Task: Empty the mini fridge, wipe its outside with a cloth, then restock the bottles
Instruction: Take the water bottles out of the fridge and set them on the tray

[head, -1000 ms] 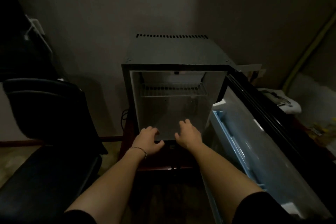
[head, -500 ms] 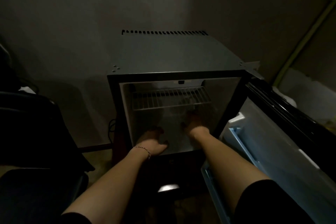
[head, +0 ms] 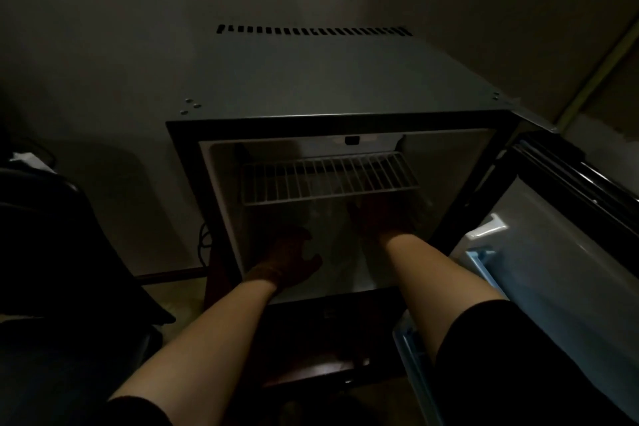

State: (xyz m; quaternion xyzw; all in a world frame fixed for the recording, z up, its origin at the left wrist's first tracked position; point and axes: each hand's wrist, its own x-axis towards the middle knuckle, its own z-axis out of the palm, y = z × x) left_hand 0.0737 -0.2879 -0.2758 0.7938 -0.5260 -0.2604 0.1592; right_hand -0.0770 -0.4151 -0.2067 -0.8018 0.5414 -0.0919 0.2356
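Observation:
The black mini fridge (head: pixel 328 79) stands with its door (head: pixel 560 252) swung open to the right. A white wire shelf (head: pixel 328 180) spans the upper part of the pale inside. Both my hands reach in below that shelf. My left hand (head: pixel 290 258) is low at the left, its thumb spread apart from curved fingers. My right hand (head: pixel 380 218) is deeper in at the right, in heavy shadow. Faint translucent shapes (head: pixel 328 235) lie between the hands; I cannot tell whether they are bottles. No cloth shows.
A black chair (head: pixel 69 270) stands close on the left. The fridge sits on a dark wooden stand (head: pixel 311 367) against a grey wall. A pale blue door rack (head: pixel 484 263) lines the open door on the right.
Both hands have gone from the fridge's front lip into the compartment under the wire shelf. My head has come closer, so the fridge fills more of the view.

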